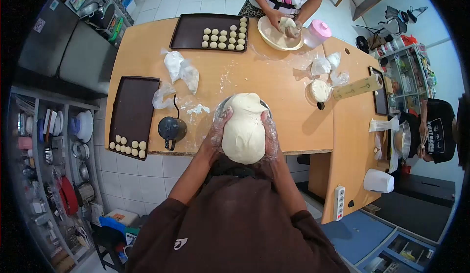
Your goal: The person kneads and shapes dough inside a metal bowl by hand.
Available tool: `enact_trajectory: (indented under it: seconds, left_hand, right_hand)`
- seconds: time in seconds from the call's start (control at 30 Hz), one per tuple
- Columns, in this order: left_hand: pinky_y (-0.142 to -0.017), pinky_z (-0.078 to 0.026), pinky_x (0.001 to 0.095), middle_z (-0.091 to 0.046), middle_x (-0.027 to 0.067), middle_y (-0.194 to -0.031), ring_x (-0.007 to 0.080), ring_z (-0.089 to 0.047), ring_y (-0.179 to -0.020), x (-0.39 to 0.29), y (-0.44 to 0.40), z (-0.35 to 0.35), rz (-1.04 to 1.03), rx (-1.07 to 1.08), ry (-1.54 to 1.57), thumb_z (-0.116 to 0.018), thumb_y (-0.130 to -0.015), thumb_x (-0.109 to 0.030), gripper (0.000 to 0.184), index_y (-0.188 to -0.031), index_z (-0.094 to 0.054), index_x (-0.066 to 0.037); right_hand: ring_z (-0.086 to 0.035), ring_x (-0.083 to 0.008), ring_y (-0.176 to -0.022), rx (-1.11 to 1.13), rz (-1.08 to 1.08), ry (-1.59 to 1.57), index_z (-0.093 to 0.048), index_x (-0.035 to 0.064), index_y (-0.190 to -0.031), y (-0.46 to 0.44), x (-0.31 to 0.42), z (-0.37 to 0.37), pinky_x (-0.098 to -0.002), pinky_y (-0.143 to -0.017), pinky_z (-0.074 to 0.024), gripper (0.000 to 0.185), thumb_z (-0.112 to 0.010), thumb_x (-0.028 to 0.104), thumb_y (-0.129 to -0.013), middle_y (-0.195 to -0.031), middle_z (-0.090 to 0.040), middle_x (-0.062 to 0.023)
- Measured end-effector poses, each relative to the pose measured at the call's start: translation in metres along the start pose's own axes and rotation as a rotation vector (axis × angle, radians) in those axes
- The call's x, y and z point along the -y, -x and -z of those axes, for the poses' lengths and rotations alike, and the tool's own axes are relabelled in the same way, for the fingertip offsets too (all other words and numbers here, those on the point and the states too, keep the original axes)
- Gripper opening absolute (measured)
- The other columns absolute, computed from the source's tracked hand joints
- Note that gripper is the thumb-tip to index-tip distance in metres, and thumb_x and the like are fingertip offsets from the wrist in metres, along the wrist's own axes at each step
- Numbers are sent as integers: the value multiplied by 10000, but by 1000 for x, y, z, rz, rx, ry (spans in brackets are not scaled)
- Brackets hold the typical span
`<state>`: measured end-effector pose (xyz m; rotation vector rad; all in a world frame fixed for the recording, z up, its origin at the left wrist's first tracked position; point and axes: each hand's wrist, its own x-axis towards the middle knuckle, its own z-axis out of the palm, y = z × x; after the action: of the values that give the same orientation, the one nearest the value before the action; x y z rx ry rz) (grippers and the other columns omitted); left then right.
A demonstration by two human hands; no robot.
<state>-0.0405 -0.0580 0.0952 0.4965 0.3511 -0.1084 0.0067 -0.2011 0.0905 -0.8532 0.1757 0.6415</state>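
Observation:
A large pale lump of dough (244, 128) is held up between my two hands at the table's near edge. My left hand (219, 128), floury, presses on its left side, and my right hand (270, 133), also floury, on its right side. Behind the dough shows the rim of a metal bowl (220, 107), mostly hidden. A dark mug-like container (172, 129) stands to the left, beside scattered flour (198, 109). Plastic bags of white powder (181, 70) lie further back.
Dark trays with dough balls sit at the left (134, 106) and back (188, 32). Across the table a co-worker handles dough over a yellow bowl (267, 31). A container of flour (320, 91) and a roll (358, 87) are at right; another person stands far right.

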Motion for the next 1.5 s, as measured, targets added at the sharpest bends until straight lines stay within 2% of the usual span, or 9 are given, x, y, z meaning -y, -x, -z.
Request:
enact_trajectory:
  seconds: [0.17, 0.27, 0.5, 0.8, 1.03, 1.1, 1.27, 1.43, 1.5]
  left_hand:
    - [-1016, -497, 392, -590, 134, -1335, 254, -594, -1203, 6, -21, 30, 130, -48, -60, -612, -996, -366, 544, -1422, -477, -57]
    - [-1018, -473, 353, -594, 124, -1290, 218, -586, -1175, 19, -44, 49, -264, -186, -433, -621, -990, -387, 531, -1380, -491, -50]
    - [-949, -500, 328, -637, 106, -1200, 177, -618, -1096, 10, -12, -26, -367, -153, -691, -811, -860, -207, 576, -1304, -518, 15]
    - [-785, -581, 321, -718, 84, -1033, 175, -702, -893, 2, -24, -14, -155, -72, -311, -774, -865, -107, 301, -1122, -662, 2]
    - [-809, -585, 324, -722, 100, -1059, 177, -700, -913, -4, -33, 7, -218, -169, -497, -812, -814, -75, 362, -1132, -665, 18]
    - [-816, -583, 328, -722, 101, -1066, 175, -697, -922, -8, -28, 10, -222, -118, -646, -836, -792, -83, 404, -1142, -661, 19]
    - [-819, -558, 342, -705, 76, -1044, 161, -668, -929, 8, -23, 5, -230, 27, -770, -876, -751, -143, 447, -1105, -641, -3]
    - [-874, -528, 375, -664, 110, -1078, 192, -637, -982, 27, -36, 11, -340, -156, -1028, -825, -801, -168, 445, -1135, -577, -9]
    - [-912, -531, 401, -651, 143, -1160, 218, -641, -1034, 25, -38, 24, -257, -115, -742, -744, -876, -194, 432, -1208, -554, 6]
  right_hand:
    - [-642, -188, -1046, -23, 141, 281, -576, -23, -1306, -6, 4, 13, -359, -887, -540, 529, -544, 431, -1036, -1182, -664, -129]
    - [-637, -192, -1004, -311, 287, 743, -643, -53, -1192, -5, 14, 3, -352, -873, -522, 452, -554, 364, -1041, -1096, -692, -156]
    - [-645, -189, -909, -173, 476, 878, -671, -49, -1140, -3, 4, 8, -359, -816, -530, 372, -651, 292, -992, -1014, -713, -126]
    - [-627, -167, -984, -31, 73, 588, -641, -21, -1209, -20, 19, 10, -336, -852, -526, 442, -584, 377, -1026, -1112, -685, -118]
    - [-508, -389, -1283, 42, 536, 1199, -414, 72, -1502, 9, 23, -11, -451, -1105, -384, 614, -576, 382, -998, -1376, -513, -280]
    - [-495, -377, -1298, 19, 443, 1186, -407, 72, -1511, -4, 26, 21, -449, -1104, -384, 647, -547, 449, -1004, -1421, -477, -273]
    - [-518, -307, -1268, 149, -148, 305, -452, 25, -1467, -17, 53, 45, -414, -1084, -397, 727, -445, 594, -1014, -1405, -515, -239]
    - [-643, -272, -1029, -126, -103, 885, -698, -37, -1129, -16, 40, 4, -398, -906, -496, 760, -531, 678, -934, -1078, -696, -204]
    - [-664, -271, -949, -217, -106, 963, -724, -42, -1056, -17, 38, 5, -403, -863, -512, 726, -581, 656, -917, -998, -711, -201]
